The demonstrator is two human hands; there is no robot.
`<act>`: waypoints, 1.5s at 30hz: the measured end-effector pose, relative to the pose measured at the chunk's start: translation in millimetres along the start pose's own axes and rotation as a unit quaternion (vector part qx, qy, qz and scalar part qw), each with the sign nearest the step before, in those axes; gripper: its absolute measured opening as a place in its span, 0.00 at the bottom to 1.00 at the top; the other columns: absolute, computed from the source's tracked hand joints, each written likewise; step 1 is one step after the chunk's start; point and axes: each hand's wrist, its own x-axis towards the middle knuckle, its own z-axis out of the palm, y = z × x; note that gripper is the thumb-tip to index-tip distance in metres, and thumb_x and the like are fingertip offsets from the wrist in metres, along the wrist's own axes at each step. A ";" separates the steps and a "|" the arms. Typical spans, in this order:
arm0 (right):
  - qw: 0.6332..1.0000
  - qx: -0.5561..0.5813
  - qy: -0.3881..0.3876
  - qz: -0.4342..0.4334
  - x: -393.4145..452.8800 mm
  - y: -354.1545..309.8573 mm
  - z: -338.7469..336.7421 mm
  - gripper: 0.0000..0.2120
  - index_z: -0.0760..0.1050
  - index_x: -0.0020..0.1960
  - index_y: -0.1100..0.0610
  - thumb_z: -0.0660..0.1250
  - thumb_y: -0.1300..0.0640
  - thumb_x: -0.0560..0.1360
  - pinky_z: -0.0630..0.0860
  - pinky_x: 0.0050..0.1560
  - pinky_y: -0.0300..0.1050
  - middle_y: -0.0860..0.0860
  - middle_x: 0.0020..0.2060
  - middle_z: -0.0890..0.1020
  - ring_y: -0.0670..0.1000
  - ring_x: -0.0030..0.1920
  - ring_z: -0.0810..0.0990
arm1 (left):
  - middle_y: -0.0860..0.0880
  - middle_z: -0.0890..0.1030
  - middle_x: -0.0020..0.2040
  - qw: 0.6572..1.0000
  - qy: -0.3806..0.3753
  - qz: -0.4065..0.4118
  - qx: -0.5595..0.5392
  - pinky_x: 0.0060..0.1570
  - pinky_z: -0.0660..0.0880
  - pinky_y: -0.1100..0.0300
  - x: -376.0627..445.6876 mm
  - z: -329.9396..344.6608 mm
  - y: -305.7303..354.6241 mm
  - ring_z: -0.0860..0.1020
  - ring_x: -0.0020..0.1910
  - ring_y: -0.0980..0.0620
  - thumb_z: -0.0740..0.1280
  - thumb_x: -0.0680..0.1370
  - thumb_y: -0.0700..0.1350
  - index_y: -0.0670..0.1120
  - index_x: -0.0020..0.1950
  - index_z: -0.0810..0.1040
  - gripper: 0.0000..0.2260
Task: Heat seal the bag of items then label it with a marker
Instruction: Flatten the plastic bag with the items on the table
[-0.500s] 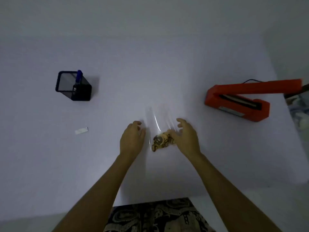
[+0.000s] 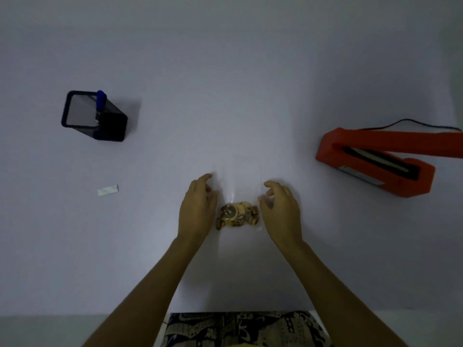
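Hands are spread loosely at each side of the clear bag [image 2: 239, 186] on the table [image 2: 225, 96]: left hand [image 2: 198, 209], right hand [image 2: 281, 209], nothing gripped. Sealing is not begun. Next, the bag should probably be carried to the red sealer [image 2: 375, 161].

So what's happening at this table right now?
A person has both hands, left hand and right hand, on either side of a clear bag with small items at its near end. The red heat sealer sits open on the right; the blue marker stands in a black holder.
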 end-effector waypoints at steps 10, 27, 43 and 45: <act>0.960 -0.106 -0.069 -0.251 17.1 -5.2 9.0 0.12 0.81 0.48 0.60 0.60 0.61 0.74 0.77 0.43 0.49 0.53 0.43 0.81 0.55 0.44 0.77 | 0.45 0.82 0.48 0.958 0.008 0.259 0.120 0.42 0.75 0.54 -3.5 14.2 -1.5 0.77 0.46 0.47 0.64 0.75 0.41 0.42 0.50 0.81 0.08; 0.959 -0.141 -0.064 -0.237 35.5 10.7 0.6 0.12 0.83 0.43 0.62 0.62 0.70 0.67 0.73 0.45 0.51 0.55 0.40 0.83 0.57 0.41 0.81 | 0.45 0.82 0.49 0.930 -0.032 0.305 0.205 0.42 0.74 0.53 23.8 -0.7 -31.9 0.78 0.47 0.44 0.69 0.76 0.43 0.44 0.56 0.82 0.10; 0.952 -0.156 -0.079 -0.252 34.7 17.1 -6.5 0.20 0.83 0.45 0.59 0.52 0.62 0.68 0.61 0.48 0.45 0.54 0.41 0.83 0.57 0.43 0.80 | 0.45 0.79 0.62 0.909 -0.032 0.320 0.265 0.56 0.68 0.51 22.3 -0.7 -42.4 0.75 0.59 0.41 0.71 0.73 0.44 0.49 0.63 0.78 0.18; 0.946 -0.171 -0.074 -0.266 35.0 11.8 -2.2 0.18 0.83 0.44 0.59 0.54 0.63 0.69 0.60 0.48 0.45 0.53 0.41 0.83 0.57 0.44 0.80 | 0.45 0.79 0.62 0.909 -0.032 0.322 0.262 0.56 0.69 0.50 22.3 -0.7 -41.7 0.76 0.59 0.41 0.72 0.72 0.44 0.49 0.63 0.79 0.18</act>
